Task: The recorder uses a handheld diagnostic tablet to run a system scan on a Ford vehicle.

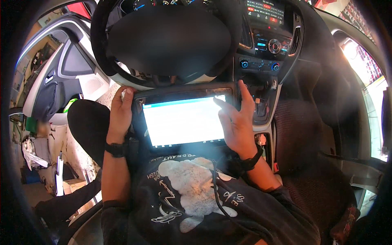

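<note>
1 black-framed rectangular tablet sits below black steering wheel. Left hand grips left edge; right hand, fingers spread, at right side. Likely rigid, fragile-faced; hold side edges.

The inside of a car, seen from the driver's seat. The landmark is the dark steering wheel, straight ahead at the top. Behind its upper rim are lit instrument gauges. To the wheel's right, the dashboard carries a display screen, with climate knobs below it. Lower right of the wheel is a gear lever, and farther right a dark passenger seat. Left of the wheel, a car door stands open, with a speaker grille in its panel. Beyond that door, lower left of the wheel, the cluttered ground suggests a garage or workshop, though this is uncertain.
</note>
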The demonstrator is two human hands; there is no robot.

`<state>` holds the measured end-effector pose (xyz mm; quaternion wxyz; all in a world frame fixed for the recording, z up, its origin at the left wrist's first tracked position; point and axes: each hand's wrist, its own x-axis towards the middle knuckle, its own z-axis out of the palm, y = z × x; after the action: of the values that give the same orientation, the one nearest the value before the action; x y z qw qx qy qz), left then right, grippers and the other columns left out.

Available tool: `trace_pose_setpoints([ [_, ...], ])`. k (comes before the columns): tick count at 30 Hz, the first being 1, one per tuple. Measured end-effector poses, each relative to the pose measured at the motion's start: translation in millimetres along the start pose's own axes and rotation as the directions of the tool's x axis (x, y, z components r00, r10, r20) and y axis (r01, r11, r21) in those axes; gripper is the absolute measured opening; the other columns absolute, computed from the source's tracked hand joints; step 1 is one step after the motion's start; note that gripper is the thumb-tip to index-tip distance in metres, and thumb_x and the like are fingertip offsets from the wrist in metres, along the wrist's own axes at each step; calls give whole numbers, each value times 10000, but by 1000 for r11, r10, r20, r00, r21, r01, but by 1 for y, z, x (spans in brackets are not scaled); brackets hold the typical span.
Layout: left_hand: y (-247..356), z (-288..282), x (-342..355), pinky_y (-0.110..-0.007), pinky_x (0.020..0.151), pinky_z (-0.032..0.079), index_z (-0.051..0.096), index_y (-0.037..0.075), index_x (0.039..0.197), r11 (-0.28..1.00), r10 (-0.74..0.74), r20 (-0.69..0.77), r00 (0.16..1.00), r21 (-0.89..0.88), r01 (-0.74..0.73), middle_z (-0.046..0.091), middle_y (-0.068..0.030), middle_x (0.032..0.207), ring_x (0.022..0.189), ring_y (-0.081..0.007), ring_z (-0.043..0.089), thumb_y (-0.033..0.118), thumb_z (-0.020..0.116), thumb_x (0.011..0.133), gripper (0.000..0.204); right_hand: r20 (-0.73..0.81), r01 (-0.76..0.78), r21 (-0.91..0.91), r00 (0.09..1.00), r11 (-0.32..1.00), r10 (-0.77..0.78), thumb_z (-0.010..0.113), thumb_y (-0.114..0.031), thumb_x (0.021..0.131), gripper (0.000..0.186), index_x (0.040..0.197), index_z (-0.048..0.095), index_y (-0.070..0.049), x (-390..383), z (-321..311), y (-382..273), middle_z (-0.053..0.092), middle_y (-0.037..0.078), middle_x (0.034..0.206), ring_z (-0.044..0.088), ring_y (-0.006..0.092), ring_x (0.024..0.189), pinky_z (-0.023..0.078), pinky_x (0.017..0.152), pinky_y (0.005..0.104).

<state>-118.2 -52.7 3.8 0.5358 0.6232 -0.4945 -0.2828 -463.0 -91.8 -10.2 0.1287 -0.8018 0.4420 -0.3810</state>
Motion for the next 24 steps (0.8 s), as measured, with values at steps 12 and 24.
trace_pose_setpoints([
  [12, -10, 1, 2, -219, 791, 490, 628, 7, 1176, 996, 7, 13, 1000, -85, -5, 674, -11, 983, 854, -66, 599, 389, 528, 1090, 404, -52, -14, 80, 998, 997, 18, 585, -356, 1033, 313, 1250, 743, -195, -12, 2, 8, 302, 228, 1614, 306, 413, 1466, 248, 1171, 545],
  [24, -8, 2, 2, -213, 764, 509, 625, 21, 1191, 997, 3, 4, 1000, -83, -2, 699, -28, 965, 832, -69, 626, 411, 544, 1078, 414, -47, -31, 74, 998, 997, 35, 581, -355, 1035, 314, 1242, 743, -184, -15, 2, 8, 316, 237, 1603, 309, 416, 1463, 249, 1173, 531],
])
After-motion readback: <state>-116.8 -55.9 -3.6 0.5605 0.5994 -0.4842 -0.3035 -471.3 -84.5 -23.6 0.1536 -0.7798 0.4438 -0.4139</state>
